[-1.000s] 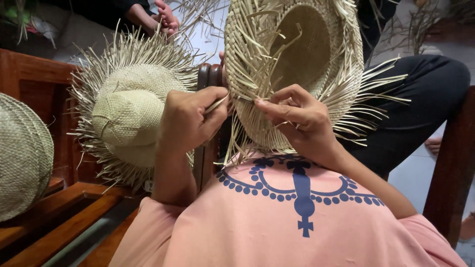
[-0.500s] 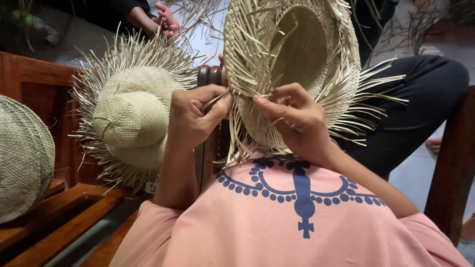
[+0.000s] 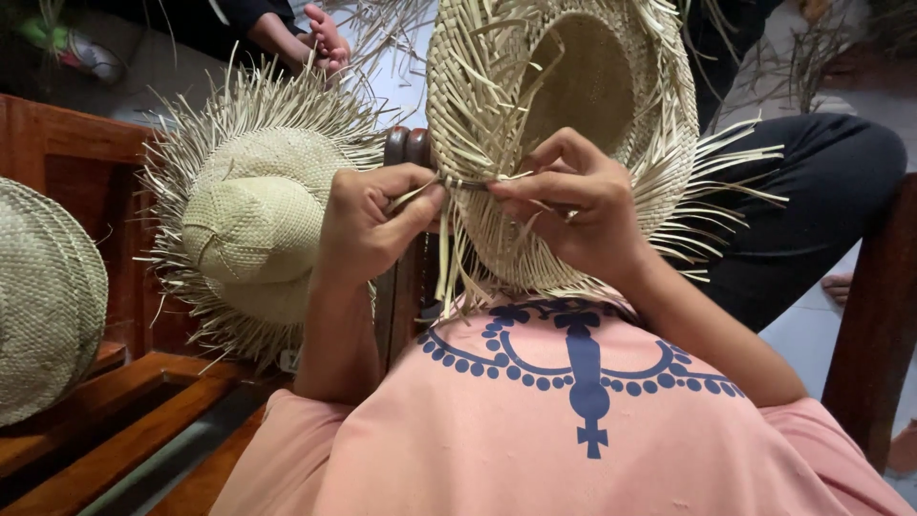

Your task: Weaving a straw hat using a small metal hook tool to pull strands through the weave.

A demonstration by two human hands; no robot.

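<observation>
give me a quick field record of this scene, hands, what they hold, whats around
left hand: left hand pinches a loose straw strand at the brim edge
right hand: right hand grips the brim of the unfinished straw hat, fingers on the same strand
hat state: held up, hollow crown facing the camera, loose straw ends sticking out all round
nearby left: second fringed hat resting on the wooden bench
far left: woven hat, partly cut off
clothing: pink shirt with blue print
background: another person's hand

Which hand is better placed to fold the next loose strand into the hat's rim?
Probably the right hand: its fingertips sit on the straw hat rim among loose strands, while the left hand is busy pinching one strand taut.
</observation>
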